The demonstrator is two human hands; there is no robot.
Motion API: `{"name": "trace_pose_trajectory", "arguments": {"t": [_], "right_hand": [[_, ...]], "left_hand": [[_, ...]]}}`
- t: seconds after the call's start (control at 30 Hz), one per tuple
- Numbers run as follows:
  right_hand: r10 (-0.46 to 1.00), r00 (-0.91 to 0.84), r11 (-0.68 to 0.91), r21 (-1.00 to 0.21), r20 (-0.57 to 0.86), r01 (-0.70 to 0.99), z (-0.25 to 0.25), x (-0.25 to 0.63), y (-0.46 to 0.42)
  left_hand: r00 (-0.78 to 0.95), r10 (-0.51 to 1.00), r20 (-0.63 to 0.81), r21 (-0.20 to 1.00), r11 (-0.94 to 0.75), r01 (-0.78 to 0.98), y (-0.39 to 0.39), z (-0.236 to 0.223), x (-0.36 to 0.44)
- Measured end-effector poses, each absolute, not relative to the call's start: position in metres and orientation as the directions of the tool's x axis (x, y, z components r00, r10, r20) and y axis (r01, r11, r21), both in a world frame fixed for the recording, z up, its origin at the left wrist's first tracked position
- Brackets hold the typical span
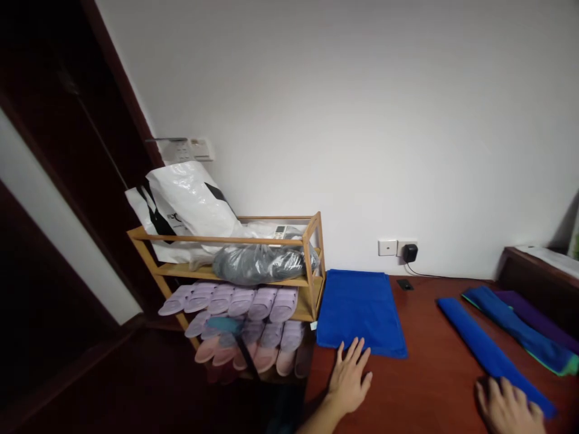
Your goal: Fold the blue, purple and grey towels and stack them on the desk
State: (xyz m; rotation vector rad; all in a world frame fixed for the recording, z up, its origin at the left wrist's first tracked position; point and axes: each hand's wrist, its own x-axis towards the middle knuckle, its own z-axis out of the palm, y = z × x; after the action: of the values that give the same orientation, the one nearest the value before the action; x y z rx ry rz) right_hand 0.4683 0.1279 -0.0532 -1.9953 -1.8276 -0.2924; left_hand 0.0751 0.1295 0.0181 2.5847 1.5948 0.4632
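Note:
A flat, rectangular blue cloth (362, 310) lies on the reddish-brown wooden table (425, 380), close to the shoe rack. My left hand (350, 377) rests at its near edge, fingers spread and fingertips on the fabric. Further right, a long narrow strip of folded blue cloth (486, 346) lies at a slant. At the near end of this strip is my right hand (511, 407), laid down with its fingers slightly bent and apart. Part of that hand is cut off by the bottom of the view. I see nothing gripped in either hand.
Beyond the strip lie a blue cloth with green edging (520, 328) and a purple cloth (538, 316). A black plug adapter (409, 253) sits in the wall, its cable running along the table. At left, a wooden rack (312, 289) holds slippers (242, 300) and plastic bags (190, 199).

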Motion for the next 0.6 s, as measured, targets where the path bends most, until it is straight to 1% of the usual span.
{"name": "trace_pose_trajectory", "arguments": {"t": [0.07,0.1,0.17,0.2,0.27,0.33,0.37,0.4,0.43,0.5,0.6], "right_hand": [[0.905,0.027,0.014,-0.095,0.424,0.995,-0.046,0.453,0.106],[0.900,0.018,0.013,-0.067,0.435,0.998,-0.044,0.448,0.098],[0.869,0.095,-0.079,-0.053,0.486,0.995,-0.044,0.441,0.088],[0.848,0.173,-0.156,-0.076,0.501,0.985,-0.047,0.440,0.086],[0.826,0.315,-0.270,-0.163,0.467,0.949,-0.054,0.439,0.084],[0.850,0.357,-0.288,-0.225,0.387,0.931,-0.060,0.437,0.082],[0.868,0.342,-0.276,-0.222,0.361,0.935,-0.060,0.435,0.081],[0.883,0.308,-0.254,-0.191,0.353,0.948,-0.058,0.432,0.079],[0.893,0.268,-0.234,-0.135,0.361,0.963,-0.053,0.428,0.076],[0.905,0.169,-0.191,0.018,0.390,0.981,-0.038,0.413,0.067],[0.911,-0.045,-0.063,0.247,0.410,0.967,-0.014,0.372,0.046]], "left_hand": [[0.406,0.887,0.220,0.231,-0.452,0.862,0.126,0.018,0.076],[0.395,0.891,0.224,0.249,-0.444,0.861,0.122,0.018,0.076],[0.376,0.897,0.235,0.300,-0.434,0.849,0.110,0.016,0.076],[0.368,0.897,0.244,0.329,-0.434,0.839,0.101,0.013,0.076],[0.350,0.897,0.268,0.386,-0.433,0.815,0.080,0.007,0.075],[0.318,0.897,0.306,0.437,-0.430,0.790,0.057,0.001,0.072],[0.298,0.896,0.327,0.458,-0.427,0.780,0.045,-0.002,0.070],[0.275,0.896,0.349,0.476,-0.422,0.772,0.034,-0.003,0.068],[0.248,0.895,0.371,0.492,-0.415,0.765,0.024,-0.003,0.066],[0.193,0.899,0.393,0.539,-0.395,0.744,0.007,0.001,0.062],[0.125,0.937,0.326,0.695,-0.328,0.640,-0.008,0.015,0.061]]}}
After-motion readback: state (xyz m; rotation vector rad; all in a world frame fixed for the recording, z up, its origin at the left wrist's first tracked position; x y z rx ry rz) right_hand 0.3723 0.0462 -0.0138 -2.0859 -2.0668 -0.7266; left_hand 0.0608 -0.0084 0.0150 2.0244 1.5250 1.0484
